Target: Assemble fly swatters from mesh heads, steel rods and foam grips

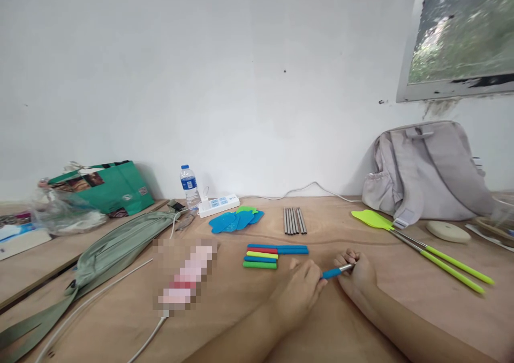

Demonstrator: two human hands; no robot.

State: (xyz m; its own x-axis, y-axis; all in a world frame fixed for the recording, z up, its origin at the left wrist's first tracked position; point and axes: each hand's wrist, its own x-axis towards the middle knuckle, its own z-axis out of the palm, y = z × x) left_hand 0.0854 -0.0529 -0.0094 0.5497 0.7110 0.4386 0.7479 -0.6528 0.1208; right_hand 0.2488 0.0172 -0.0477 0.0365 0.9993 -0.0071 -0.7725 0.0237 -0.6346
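Observation:
My left hand [302,293] is closed around a blue handle sleeve [331,273], whose front part sticks out past the fingers. A silvery metal rod [346,267] runs from that sleeve into my right hand [358,274], which is closed on it. Just beyond my left hand lies a row of handle sleeves [261,265] in blue, red, yellow and green. Farther back, several metal tubes [294,221] are lined up side by side. To their left is an overlapping pile of blue swatter heads [235,221], with a green one among them.
Yellow-green fly swatters [452,269] lie right of my hands. A grey backpack [429,170] leans on the wall behind a beige oval object [448,232]. At left are a power strip [219,205], a water bottle [188,186], a grey-green strapped bag [124,242] and a green bag [120,189].

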